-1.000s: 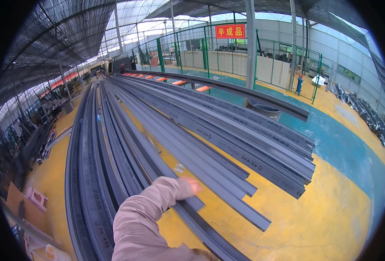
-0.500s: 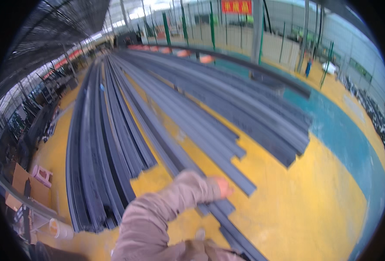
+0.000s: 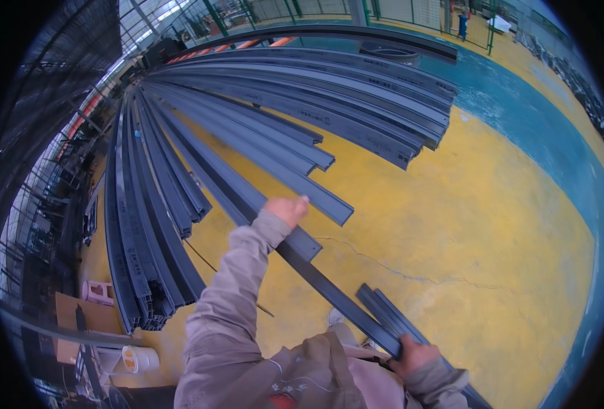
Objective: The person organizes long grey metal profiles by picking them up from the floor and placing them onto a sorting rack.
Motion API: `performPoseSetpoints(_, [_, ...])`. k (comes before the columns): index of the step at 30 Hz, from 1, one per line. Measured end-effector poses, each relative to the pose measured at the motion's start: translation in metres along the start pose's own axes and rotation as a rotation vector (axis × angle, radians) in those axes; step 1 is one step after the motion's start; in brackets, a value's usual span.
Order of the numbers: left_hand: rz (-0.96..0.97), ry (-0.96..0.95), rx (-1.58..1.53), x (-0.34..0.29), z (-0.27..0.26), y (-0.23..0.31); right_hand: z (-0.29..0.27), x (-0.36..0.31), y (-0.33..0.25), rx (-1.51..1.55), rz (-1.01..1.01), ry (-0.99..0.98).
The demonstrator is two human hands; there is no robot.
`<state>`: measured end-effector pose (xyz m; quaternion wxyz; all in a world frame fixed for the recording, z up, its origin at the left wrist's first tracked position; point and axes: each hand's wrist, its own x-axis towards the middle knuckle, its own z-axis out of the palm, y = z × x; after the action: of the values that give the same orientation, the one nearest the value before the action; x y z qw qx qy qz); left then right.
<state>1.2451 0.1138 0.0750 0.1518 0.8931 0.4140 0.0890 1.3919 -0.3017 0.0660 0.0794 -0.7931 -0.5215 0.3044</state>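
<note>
My left hand (image 3: 287, 210), its fingers closed, is over the right edge of a long grey profile (image 3: 303, 243). What lies inside those fingers is hidden. A narrow dark profile (image 3: 336, 293) runs from under that grey one toward my body at the lower right. My right hand (image 3: 416, 356) is closed around the dark profile, thumb on its near side. Beside it, a shorter pair of dark profiles (image 3: 382, 307) passes close to the same hand. Just beyond my left hand, another grey profile (image 3: 336, 208) ends over the yellow floor.
Bundles of long profiles fan out on the left (image 3: 135, 252) and far right (image 3: 397, 140). At the lower left stand a white bucket (image 3: 140, 359), a pink stool (image 3: 97, 292) and cardboard (image 3: 70, 310). A thin rod (image 3: 230, 276) lies near my left forearm. A person (image 3: 463, 26) stands far off.
My left hand has moved up and left along the profiles. My right hand, unseen before, now shows at the lower right on the dark profile. The view has tilted downward.
</note>
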Motion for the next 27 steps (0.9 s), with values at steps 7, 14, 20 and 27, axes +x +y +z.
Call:
performPoseSetpoints(7, [-0.771, 0.85, -0.562, -0.015, 0.022, -0.183, 0.03, -0.135, 0.13, -0.027, 0.134, 0.103])
performPoseSetpoints(14, [-0.722, 0.6, -1.883, 0.004, -0.008, -0.14, -0.006, -0.153, 0.102, -0.07, 0.279, 0.141])
performPoseSetpoints(20, [-0.501, 0.644, -2.16, -0.042, 0.031, -0.1, 0.016, -0.185, 0.149, -0.215, 0.439, 0.191])
performPoseSetpoints(27, [-0.594, 0.596, -2.068, -0.029, 0.05, -0.133, -0.016, -0.171, 0.158, 0.077, 0.36, 0.031])
